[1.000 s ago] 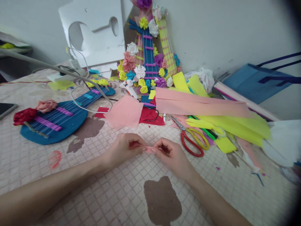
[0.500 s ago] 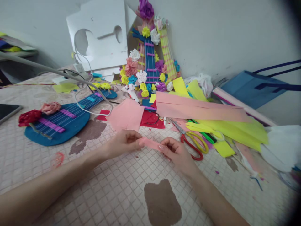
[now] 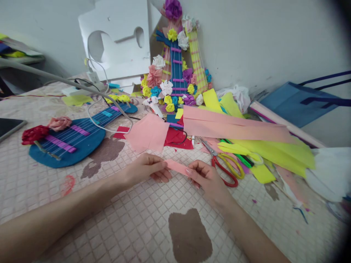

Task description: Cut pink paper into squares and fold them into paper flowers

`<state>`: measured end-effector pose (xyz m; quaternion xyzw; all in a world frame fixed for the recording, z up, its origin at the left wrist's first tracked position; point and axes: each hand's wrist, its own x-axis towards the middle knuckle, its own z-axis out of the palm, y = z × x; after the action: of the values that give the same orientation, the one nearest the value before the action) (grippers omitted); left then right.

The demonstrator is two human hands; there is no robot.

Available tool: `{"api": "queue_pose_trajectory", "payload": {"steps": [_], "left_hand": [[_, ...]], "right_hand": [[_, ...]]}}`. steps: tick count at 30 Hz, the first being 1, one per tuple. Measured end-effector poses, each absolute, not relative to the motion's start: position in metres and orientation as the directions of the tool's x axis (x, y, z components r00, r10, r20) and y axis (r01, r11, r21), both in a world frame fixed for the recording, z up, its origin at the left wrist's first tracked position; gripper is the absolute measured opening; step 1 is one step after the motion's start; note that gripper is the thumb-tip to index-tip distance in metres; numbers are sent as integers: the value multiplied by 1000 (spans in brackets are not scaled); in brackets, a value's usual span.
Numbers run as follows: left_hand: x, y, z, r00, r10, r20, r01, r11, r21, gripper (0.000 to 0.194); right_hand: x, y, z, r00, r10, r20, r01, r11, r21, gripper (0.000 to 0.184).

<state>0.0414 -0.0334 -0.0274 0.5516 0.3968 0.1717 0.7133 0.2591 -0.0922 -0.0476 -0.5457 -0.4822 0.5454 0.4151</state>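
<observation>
Between my two hands, just above the table, stretches a narrow folded strip of pink crepe paper [image 3: 177, 167]. My left hand [image 3: 153, 167] pinches its left end between thumb and fingers. The right end is pinched by my right hand [image 3: 201, 174]. Beyond my left hand lies a larger cut piece of pink crepe paper [image 3: 148, 133]. Scissors [image 3: 225, 168] with red and yellow handles rest just right of my right hand, their blades pointing away. A long pink paper sheet [image 3: 233, 127] lies behind them over yellow paper [image 3: 285, 155].
A blue paper guitar [image 3: 71, 144] with paper roses lies at the left, a white cable [image 3: 109, 130] looping over it. A white glue gun [image 3: 153, 106] sits near the back. Flower-covered guitars [image 3: 177, 73] lean against the wall beside a white foam board [image 3: 117, 40].
My left fingers have shifted on the strip's left end, the lower ones now spreading beneath it, and more of the strip shows. My right hand has hardly moved.
</observation>
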Motion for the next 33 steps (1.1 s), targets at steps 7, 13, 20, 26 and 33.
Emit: {"api": "queue_pose_trajectory", "payload": {"steps": [7, 13, 20, 26, 33], "left_hand": [[42, -34, -29, 648, 694, -314, 164, 276, 947, 41], [48, -39, -31, 620, 750, -231, 243, 97, 965, 27], [50, -43, -32, 618, 731, -289, 197, 212, 957, 24], [52, -46, -34, 624, 726, -289, 200, 209, 957, 23], [50, -41, -36, 603, 736, -307, 195, 238, 952, 21]], "right_hand": [[259, -93, -46, -80, 979, -185, 87, -178, -980, 28], [256, -97, -44, -122, 983, -138, 178, -115, -977, 24], [250, -97, -35, -180, 973, -141, 224, -99, -969, 25], [247, -99, -36, -153, 973, -173, 279, -126, -952, 20], [261, -96, -44, -216, 951, -220, 161, -187, -969, 25]]}}
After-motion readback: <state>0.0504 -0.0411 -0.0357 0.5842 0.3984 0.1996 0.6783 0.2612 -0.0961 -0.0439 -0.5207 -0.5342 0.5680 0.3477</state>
